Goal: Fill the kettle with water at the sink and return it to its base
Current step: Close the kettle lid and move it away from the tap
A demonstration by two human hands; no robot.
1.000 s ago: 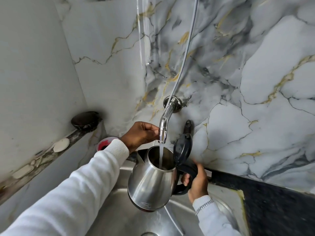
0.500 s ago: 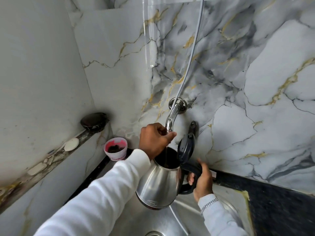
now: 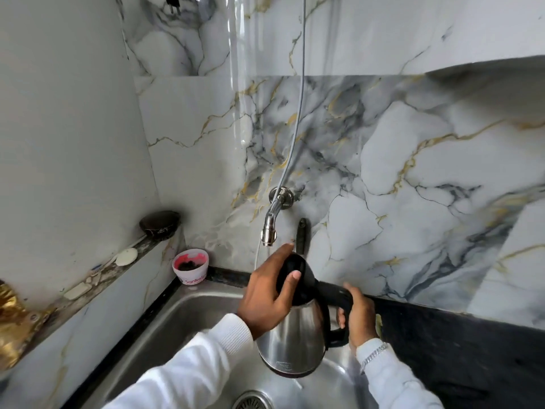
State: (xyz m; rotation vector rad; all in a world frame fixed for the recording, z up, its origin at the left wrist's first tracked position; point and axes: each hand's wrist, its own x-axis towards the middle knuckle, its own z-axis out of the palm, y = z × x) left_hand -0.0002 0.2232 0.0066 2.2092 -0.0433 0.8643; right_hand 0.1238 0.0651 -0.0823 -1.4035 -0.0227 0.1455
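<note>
The stainless-steel kettle with black lid and handle [image 3: 295, 335] is held in the air above the steel sink basin [image 3: 188, 314], below and just in front of the chrome wall tap [image 3: 269, 228]. The right hand [image 3: 358, 318] is wrapped around the black handle on the kettle's right side. The left hand [image 3: 265, 293] lies spread over the lid, thumb on top, pressing against it. A pink-rimmed white cup [image 3: 191, 268] stands at the sink's back-left corner.

left hand [image 3: 267, 293] spread palm-down, right hand [image 3: 358, 315] fist-closed
</note>
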